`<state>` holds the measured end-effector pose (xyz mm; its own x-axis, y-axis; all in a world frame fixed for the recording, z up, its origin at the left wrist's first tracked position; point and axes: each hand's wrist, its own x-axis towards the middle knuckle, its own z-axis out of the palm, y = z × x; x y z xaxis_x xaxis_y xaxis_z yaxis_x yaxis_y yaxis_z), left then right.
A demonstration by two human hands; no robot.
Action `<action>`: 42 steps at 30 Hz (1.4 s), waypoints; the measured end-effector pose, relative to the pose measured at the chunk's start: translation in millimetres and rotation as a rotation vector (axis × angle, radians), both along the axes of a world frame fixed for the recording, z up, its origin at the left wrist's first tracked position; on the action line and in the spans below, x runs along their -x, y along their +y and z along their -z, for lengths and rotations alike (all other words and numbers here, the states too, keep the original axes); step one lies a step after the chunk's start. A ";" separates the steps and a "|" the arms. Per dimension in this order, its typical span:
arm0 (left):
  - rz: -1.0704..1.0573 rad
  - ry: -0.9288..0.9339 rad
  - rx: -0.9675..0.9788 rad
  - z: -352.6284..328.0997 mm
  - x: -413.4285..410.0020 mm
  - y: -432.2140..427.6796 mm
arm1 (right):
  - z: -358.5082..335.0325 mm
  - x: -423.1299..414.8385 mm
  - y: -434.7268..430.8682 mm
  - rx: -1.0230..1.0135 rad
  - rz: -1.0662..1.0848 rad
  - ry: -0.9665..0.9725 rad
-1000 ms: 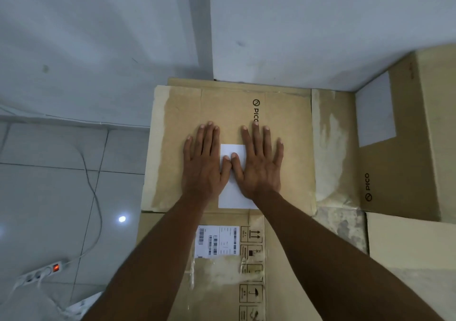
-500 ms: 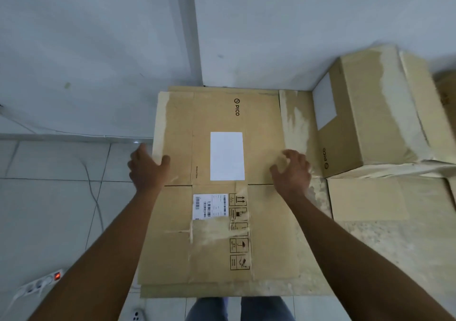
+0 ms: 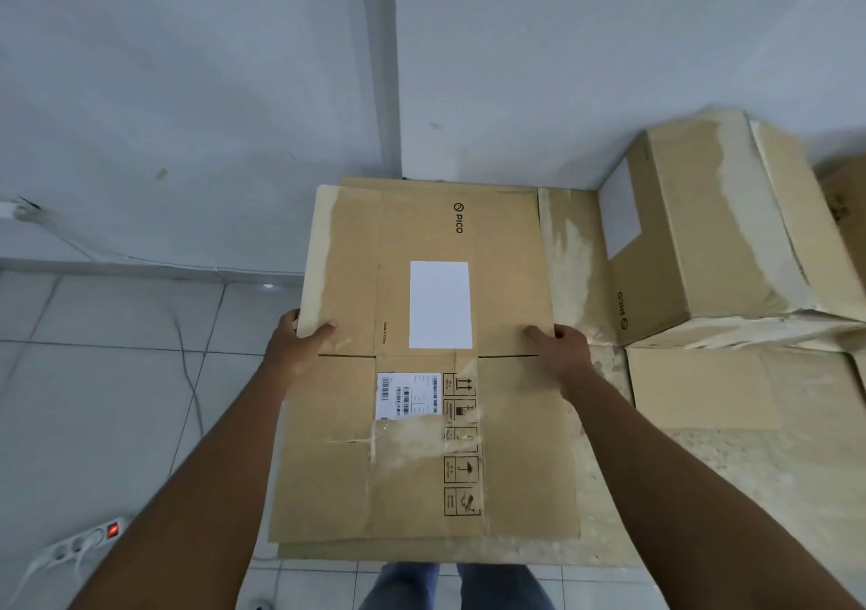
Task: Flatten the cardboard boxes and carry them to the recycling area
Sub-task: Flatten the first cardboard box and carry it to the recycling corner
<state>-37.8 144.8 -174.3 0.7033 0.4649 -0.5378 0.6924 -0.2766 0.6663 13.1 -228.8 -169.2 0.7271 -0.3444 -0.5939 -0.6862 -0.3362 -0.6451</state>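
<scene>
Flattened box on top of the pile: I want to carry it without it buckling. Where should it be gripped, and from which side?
Take the flattened box by its two side edges, left hand and right hand coming in from either side, thumbs on top. It is a wide, thin sheet with fold lines across it, so opposite edges probably steady it best.

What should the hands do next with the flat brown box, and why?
Probably lift the flat brown cardboard box up off the pile. The left hand and the right hand each grip one of its side edges, thumbs on top, and it lies fully flat on another flattened cardboard sheet, so it looks ready to carry.
</scene>
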 end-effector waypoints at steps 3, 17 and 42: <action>-0.026 -0.008 0.034 3.1 3.1 1.4 | -0.8 -0.3 5.8 -0.118 -0.001 0.006; 0.291 -0.203 -0.423 -24.5 3.2 -9.5 | -3.2 -4.3 6.1 -0.165 -0.195 -0.088; 0.271 -0.587 -0.225 -134.7 -18.2 -108.0 | -168.7 9.1 -122.0 -0.060 -0.194 -0.495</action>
<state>-19.6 36.8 -39.7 0.9563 0.2868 0.0575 0.1204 -0.5652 0.8161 4.0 -350.8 -0.4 0.9723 -0.1514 -0.1781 -0.2236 -0.3796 -0.8977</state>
